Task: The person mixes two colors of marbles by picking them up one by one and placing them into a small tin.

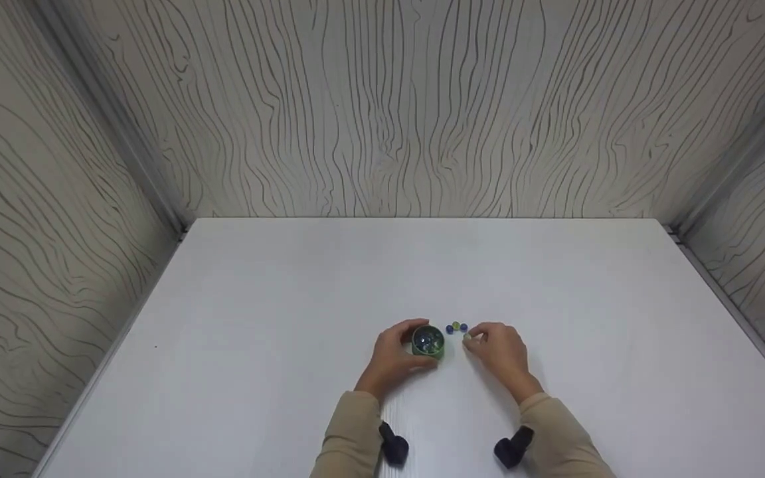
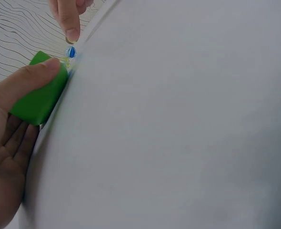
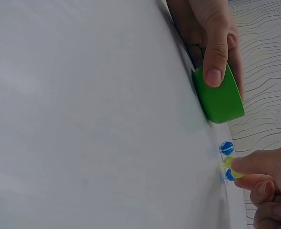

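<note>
My left hand (image 1: 392, 355) grips a small green cup (image 3: 221, 102), thumb on the near side and fingers round the far side. Dark, shiny marbles (image 1: 428, 340) lie inside the cup, which stands upright on the white table. Just right of it, my right hand (image 1: 503, 350) pinches a yellow-green marble (image 3: 237, 174) between thumb and fingertip, low over the tabletop. Between the cup and that hand, slightly farther back, three marbles sit in a short row: a blue one (image 1: 449, 329), a yellow-green one (image 1: 456, 326) and another blue one (image 1: 463, 327).
The wide white table (image 1: 256, 285) reaches back to a panel (image 1: 382, 113) with a wood-grain pattern. Similar panels rise at the left and right sides. Dark wrist mounts (image 1: 394, 450) sit by both tan sleeves (image 1: 349, 431).
</note>
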Demonstrator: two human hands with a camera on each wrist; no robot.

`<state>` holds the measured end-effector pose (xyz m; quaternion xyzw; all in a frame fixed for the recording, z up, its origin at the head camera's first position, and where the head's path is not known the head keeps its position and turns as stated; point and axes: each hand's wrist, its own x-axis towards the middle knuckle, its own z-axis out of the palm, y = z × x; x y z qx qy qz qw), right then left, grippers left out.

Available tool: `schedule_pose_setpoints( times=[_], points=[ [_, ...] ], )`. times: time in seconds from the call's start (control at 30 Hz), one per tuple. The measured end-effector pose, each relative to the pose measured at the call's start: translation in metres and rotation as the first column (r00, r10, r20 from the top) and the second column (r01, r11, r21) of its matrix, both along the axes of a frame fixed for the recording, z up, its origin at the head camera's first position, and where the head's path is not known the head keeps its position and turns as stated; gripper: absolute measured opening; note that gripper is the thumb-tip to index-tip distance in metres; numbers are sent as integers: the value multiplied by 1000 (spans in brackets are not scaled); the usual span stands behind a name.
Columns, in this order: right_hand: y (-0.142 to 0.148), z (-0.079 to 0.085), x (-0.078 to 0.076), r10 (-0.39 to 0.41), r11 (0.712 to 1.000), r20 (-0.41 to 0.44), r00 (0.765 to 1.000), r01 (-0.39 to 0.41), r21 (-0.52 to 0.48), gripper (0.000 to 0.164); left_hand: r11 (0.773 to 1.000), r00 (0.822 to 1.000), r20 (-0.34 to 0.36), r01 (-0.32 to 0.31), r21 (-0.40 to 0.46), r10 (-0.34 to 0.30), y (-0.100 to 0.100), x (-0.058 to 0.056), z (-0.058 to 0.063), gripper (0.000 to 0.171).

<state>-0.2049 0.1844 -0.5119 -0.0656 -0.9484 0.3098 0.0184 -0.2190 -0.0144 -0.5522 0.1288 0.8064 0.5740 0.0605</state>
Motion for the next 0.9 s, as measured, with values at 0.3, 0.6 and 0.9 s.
schedule_pose_setpoints(
  times=[0.3, 0.6, 0.9],
  points=[
    [-3, 0, 0, -6, 1000, 12, 1000, 6, -6, 18, 1000, 1000, -2, 6, 9, -6, 0, -1, 0, 68],
    [-6, 5, 2, 7, 1000, 0, 1000, -7, 17, 17, 1000, 1000, -20, 9, -4, -9, -1, -3, -3, 68],
    [-10, 7, 3, 31, 999, -57, 998, -30, 14, 16, 1000, 1000, 7, 1, -8, 0, 0, -1, 1, 68]
  ],
)
